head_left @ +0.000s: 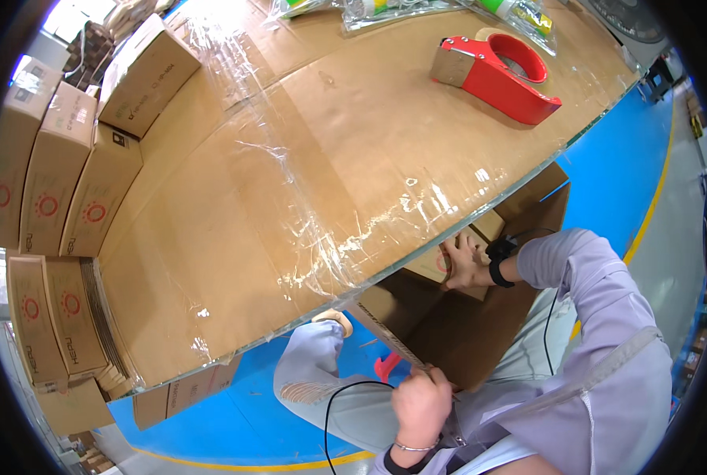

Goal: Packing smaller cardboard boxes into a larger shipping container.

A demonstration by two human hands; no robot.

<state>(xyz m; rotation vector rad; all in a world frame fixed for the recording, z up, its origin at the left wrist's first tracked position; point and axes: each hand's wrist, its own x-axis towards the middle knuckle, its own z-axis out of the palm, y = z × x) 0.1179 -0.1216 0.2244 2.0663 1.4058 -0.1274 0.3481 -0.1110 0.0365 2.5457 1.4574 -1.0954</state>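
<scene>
Below the table edge, between my legs, stands a large open cardboard carton (464, 336), partly hidden by the tabletop. My right hand (468, 263) reaches into it with fingers spread against a small cardboard box (426, 266) that bears a red round mark. Another small box (489, 225) lies beside it, against the carton's far wall. Closed around the carton's near-left edge is my left hand (423, 405). How deep the boxes sit is hidden by the table and my hand.
A red tape dispenser (512, 75) stands on the cardboard-covered table (290, 198). Bagged items (520, 16) lie at its far edge. Several small boxes (68, 174) are stacked at the left. Under the table, a red thing (386, 366) lies near a tape roll (333, 321).
</scene>
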